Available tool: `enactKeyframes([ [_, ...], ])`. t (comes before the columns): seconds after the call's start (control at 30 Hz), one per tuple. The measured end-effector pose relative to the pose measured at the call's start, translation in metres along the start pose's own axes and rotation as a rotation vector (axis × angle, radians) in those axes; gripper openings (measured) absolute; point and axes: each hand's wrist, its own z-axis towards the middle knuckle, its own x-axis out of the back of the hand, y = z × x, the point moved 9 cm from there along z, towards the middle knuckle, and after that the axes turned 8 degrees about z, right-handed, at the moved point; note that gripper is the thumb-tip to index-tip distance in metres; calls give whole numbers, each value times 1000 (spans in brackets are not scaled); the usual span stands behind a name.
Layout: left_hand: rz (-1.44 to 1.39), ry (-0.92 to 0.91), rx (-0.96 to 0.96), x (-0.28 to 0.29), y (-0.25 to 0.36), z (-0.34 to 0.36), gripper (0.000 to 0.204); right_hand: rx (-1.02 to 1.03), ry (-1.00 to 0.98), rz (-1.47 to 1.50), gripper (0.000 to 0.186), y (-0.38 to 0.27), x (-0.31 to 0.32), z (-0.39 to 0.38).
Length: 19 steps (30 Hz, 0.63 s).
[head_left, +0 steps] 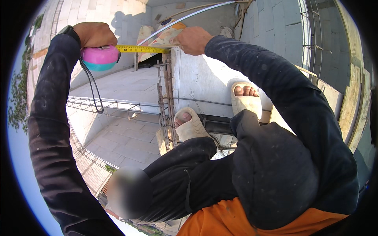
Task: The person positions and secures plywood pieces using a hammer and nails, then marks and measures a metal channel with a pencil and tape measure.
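Observation:
My left hand [94,34] grips a pink and teal tape measure case [100,58] at the upper left, with a black wrist loop hanging below it. The yellow tape blade [141,48] runs rightward from the case to my right hand [193,40], which pinches its far end against the top of a white block wall [197,78]. Both arms wear dark long sleeves. My two feet in pale slide sandals [191,125] rest on the wall's edge below the hands.
A vertical steel rebar cage [167,98] stands along the wall's corner, and a horizontal rebar cage [110,105] runs left. White block walls [275,27] rise on the right. A long thin pipe [185,19] crosses the top. Far below lie paved ground and greenery.

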Motion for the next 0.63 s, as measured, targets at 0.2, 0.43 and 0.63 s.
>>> enactKeyframes([
  [0.2,3,37,12,-8,-2,-6,19,34,-49,-23,33,-4,-7,9],
  [0.43,101,192,1,-29,4,-36,14,-32,26,42,29,4,5,-2],
  [0.63,-339,311,524,-147,5,-123,13,-224,323,319,49,36,38,-127],
])
